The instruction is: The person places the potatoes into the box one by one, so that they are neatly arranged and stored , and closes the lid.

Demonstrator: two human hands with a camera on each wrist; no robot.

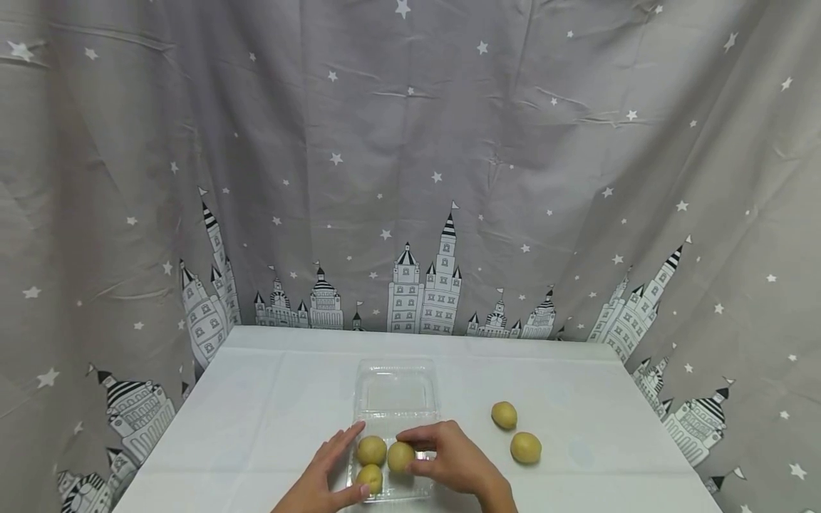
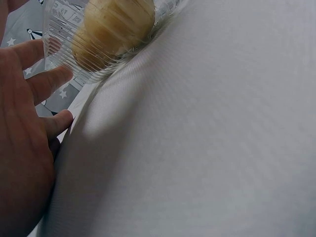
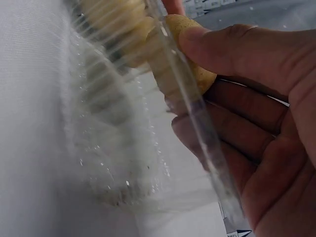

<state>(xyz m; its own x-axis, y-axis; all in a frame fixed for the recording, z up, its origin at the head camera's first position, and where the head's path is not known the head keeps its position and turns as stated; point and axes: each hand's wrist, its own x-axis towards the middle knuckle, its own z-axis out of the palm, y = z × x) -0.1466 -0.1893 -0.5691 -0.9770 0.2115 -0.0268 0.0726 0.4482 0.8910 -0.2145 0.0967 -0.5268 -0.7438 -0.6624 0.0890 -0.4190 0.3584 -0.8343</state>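
A clear plastic clamshell box [image 1: 410, 488] lies on the table with its lid [image 1: 395, 388] folded back away from me. Inside its left half sit two yellow potatoes, a rear one [image 1: 371, 451] and a front one [image 1: 370, 478]. My right hand [image 1: 458, 459] pinches a third potato [image 1: 400, 457] between thumb and fingers, over the box's right half. In the right wrist view that potato [image 3: 205, 79] is partly behind the clear wall. My left hand [image 1: 328, 474] is spread along the box's left side, fingertips at the ribbed wall [image 2: 64, 54] in the left wrist view.
Two more potatoes, a farther one [image 1: 504, 415] and a nearer one [image 1: 526, 448], lie on the white table [image 1: 596, 427] right of the box. A grey curtain [image 1: 410, 164] with stars and castles hangs behind the table and along both sides.
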